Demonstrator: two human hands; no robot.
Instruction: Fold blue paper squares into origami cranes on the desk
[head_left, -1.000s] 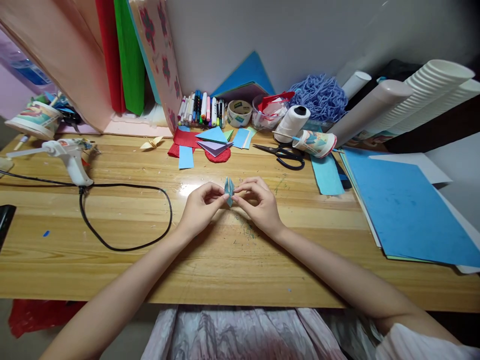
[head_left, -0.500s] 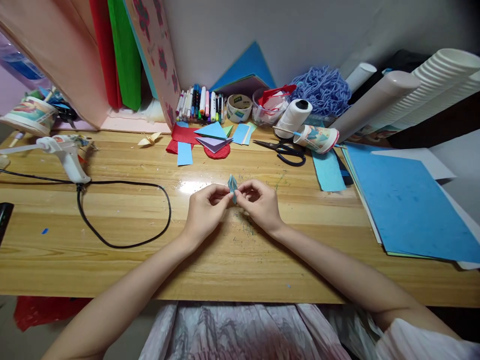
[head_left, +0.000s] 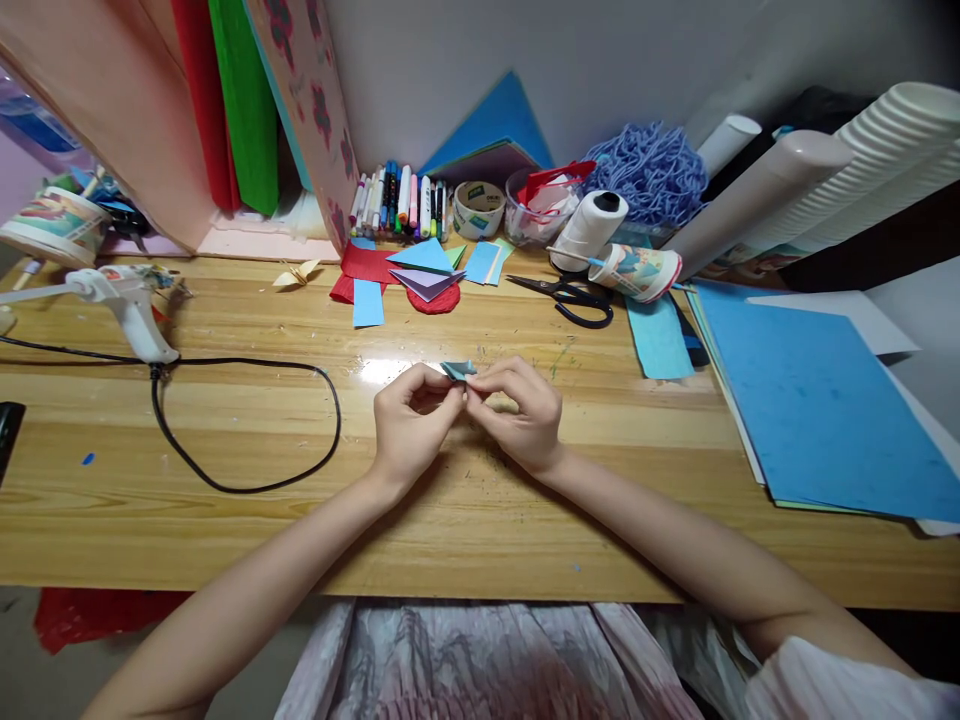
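Observation:
A small folded piece of blue paper (head_left: 457, 370) is held between my two hands above the middle of the wooden table. My left hand (head_left: 416, 420) pinches it from the left, with thumb and fingertips closed. From the right, my right hand (head_left: 519, 412) grips it in a pinch too, and the fingertips of both hands nearly meet. Part of the paper is hidden behind the fingers. Beyond the hands lie folded blue and purple papers (head_left: 427, 284), red paper pieces (head_left: 367, 264) and a pale folded paper crane (head_left: 297, 274).
Left is a white glue gun (head_left: 135, 310) with a looped black cable (head_left: 247, 490). Markers (head_left: 401, 205), tape (head_left: 478, 208), thread (head_left: 589, 230), blue yarn (head_left: 641, 180) and black scissors (head_left: 566, 295) line the back. Blue sheets (head_left: 817, 410) are stacked at right beside paper cups (head_left: 892, 170).
The folded blue paper has turned from upright to lying nearly sideways between the fingertips. Both hands have closed in around it. The camera view has shifted slightly.

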